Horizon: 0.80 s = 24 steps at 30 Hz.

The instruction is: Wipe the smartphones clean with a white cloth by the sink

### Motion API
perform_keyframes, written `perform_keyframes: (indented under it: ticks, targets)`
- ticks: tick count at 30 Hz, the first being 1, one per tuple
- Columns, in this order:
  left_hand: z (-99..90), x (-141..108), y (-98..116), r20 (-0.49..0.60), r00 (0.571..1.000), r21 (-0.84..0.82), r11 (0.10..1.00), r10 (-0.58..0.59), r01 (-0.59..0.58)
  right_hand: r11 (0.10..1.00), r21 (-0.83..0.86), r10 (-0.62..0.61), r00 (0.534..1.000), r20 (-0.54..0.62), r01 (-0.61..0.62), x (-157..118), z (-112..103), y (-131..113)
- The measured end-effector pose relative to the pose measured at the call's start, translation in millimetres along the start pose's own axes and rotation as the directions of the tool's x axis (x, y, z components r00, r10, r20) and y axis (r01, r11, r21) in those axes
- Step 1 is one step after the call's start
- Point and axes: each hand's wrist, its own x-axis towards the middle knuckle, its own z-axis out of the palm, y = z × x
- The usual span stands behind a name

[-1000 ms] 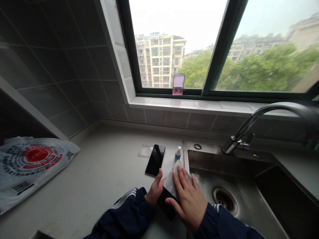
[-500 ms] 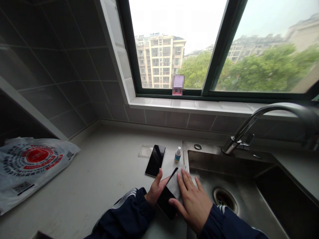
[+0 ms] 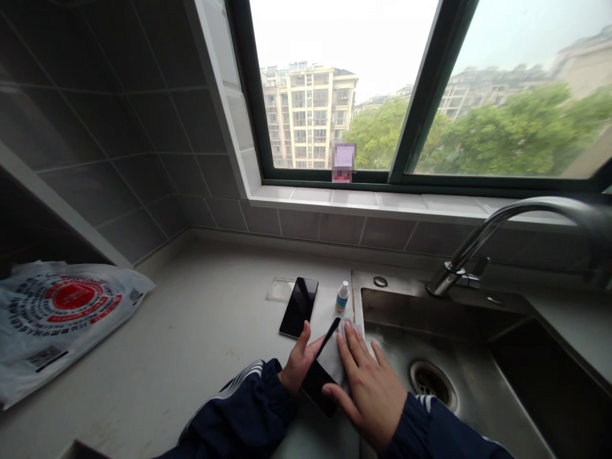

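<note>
My left hand (image 3: 300, 363) supports a black smartphone (image 3: 315, 390) from its left side, thumb raised along the edge. A pale grey cloth (image 3: 331, 358) with a jagged edge covers the upper part of its screen. My right hand (image 3: 370, 382) lies over the cloth, fingers extended and thumb across the lower screen, pressing the cloth against the phone. A second dark smartphone (image 3: 299, 307) rests flat on the counter just beyond my left hand. Beside it stands a small white-capped bottle (image 3: 342, 298) with a blue and yellow label. A clear flat case (image 3: 280, 289) lies partly behind that phone.
To the right is a steel sink (image 3: 396, 312) with a drain (image 3: 433, 384) and a curved faucet (image 3: 452, 264). A printed plastic bag (image 3: 71, 319) lies on the left of the counter (image 3: 191, 306). Behind is a window with a tiled sill (image 3: 296, 196).
My right hand and the cloth have shifted slightly up and left over the phone. My left hand keeps its hold. The other objects stay where they were.
</note>
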Motion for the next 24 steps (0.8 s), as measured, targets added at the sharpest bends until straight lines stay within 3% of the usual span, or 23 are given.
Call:
perform_keyframes:
  ticks: [4,8,10,17,20,24]
  targets:
    - [-4.8,1.3,-4.8,0.011,1.000,0.014,1.000,-0.018,0.018,1.000,0.009,-0.005,0.999,-0.046,0.005,8.4,-2.9,2.7]
    - [-3.4,1.6,-6.5,0.036,0.998,-0.002,0.999,0.046,-0.046,0.997,0.014,-0.073,0.993,-0.090,0.074,8.6,3.1,-0.6]
    - [-1.2,0.8,-5.0,0.038,0.999,-0.006,1.000,0.021,-0.021,0.992,0.018,-0.124,0.987,-0.104,0.126,6.0,7.1,-3.9]
    - [-4.6,-2.2,-1.7,-0.107,0.993,-0.083,0.996,-0.040,0.031,0.948,0.063,-0.306,0.948,-0.087,0.312,-6.5,11.3,-17.2]
    - [-3.8,-2.8,-2.4,-0.155,0.988,-0.112,0.993,0.003,-0.020,0.941,0.069,-0.327,0.942,-0.078,0.332,-7.9,7.6,-18.5]
    - [0.9,-2.5,-1.9,-0.092,0.996,-0.085,0.996,0.003,-0.011,0.956,0.039,-0.286,0.954,-0.092,0.291,-2.2,3.0,-12.3]
